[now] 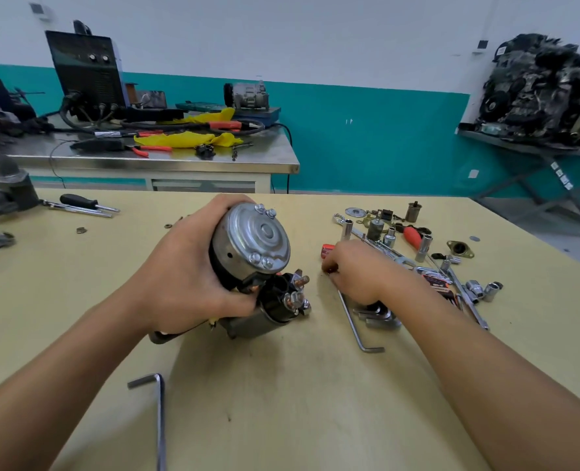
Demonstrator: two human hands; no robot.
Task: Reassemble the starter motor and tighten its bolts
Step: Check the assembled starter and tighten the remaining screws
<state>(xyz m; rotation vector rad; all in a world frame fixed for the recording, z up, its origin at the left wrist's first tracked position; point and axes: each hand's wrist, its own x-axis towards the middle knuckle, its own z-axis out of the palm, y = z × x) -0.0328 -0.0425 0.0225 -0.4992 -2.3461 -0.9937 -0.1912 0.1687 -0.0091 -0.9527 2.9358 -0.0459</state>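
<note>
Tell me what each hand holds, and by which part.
Left hand grips the starter motor round its body, behind the silver end cap. Right hand is down at the table beside the tools; whether it pinches anything cannot be told.

Bright, even indoor light. Soft, faint shadows on the table (282, 402). Glare on the steel table (213, 163) at ten o'clock. Wide-angle bending at edges; corners slightly blurred.
</note>
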